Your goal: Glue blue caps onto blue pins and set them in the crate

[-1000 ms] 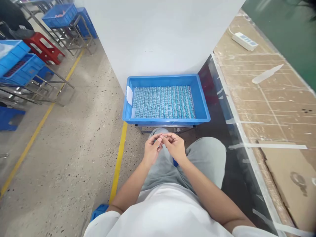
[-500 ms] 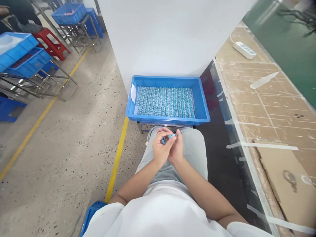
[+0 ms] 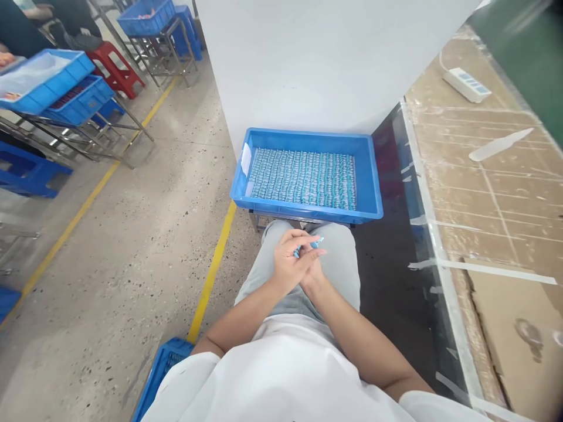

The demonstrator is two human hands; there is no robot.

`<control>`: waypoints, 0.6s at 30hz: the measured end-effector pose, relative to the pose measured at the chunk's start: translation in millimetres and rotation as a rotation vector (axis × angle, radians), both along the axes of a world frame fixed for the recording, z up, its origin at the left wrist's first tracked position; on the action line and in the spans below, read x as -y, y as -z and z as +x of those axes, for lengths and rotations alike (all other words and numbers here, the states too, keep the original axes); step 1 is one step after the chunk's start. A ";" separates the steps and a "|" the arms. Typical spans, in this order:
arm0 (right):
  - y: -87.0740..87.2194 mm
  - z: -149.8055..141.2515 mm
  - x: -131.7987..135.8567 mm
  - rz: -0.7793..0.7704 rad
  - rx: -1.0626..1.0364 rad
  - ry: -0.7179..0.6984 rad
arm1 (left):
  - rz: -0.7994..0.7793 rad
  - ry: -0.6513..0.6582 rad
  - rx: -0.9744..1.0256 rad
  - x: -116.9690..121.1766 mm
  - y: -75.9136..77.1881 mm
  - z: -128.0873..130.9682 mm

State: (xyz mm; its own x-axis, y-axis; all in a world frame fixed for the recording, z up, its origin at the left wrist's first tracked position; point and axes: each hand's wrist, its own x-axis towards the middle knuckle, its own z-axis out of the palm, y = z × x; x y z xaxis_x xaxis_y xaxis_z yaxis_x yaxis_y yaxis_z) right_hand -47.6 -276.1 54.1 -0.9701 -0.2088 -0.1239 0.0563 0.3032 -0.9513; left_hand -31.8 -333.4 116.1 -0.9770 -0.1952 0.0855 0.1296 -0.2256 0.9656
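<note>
Both hands meet over my lap, in front of a blue plastic tray (image 3: 308,211). My left hand (image 3: 288,258) lies over my right hand (image 3: 313,274), its thumb and forefinger reaching toward a small light-blue piece (image 3: 317,242) and pinching it. Another small blue piece (image 3: 297,252) shows between the palms, partly covered by fingers; its kind is too small to make out. My right hand is curled beneath, cupping these pieces, with most of its fingers hidden. Inside the tray, many small blue-and-silver pieces (image 3: 303,179) stand in tight rows.
A white panel (image 3: 325,64) rises behind the tray. At right runs a taped cardboard-topped table (image 3: 475,193) with a power strip (image 3: 467,84) and a white blade-like strip (image 3: 501,145). Another blue bin (image 3: 153,375) sits at lower left. Further left, co-workers sit near stacked blue trays (image 3: 65,82).
The view has shifted slightly left. My left hand's fingers have extended further right over my right hand, and the light-blue piece now sticks out past the fingertips.
</note>
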 end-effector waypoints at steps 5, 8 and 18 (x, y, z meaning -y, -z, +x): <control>19.4 -11.4 -16.6 -0.729 0.551 0.282 | 0.082 -0.101 0.047 31.3 5.0 -17.2; 27.9 -10.7 -36.4 -0.763 0.629 0.310 | 0.061 -0.130 0.074 58.6 14.0 -34.1; 50.0 -68.8 -90.6 -0.542 0.680 0.174 | -0.820 -0.092 0.307 136.8 56.8 -173.0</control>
State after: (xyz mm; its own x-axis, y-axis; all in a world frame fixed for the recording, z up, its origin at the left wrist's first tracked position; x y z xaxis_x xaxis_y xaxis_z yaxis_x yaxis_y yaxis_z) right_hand -116.4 -185.5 4.1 -0.7462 -0.2623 -0.6119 0.6648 -0.2445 -0.7059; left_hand -204.8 -470.2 59.2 -0.9634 -0.2664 -0.0311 -0.1792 0.5528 0.8138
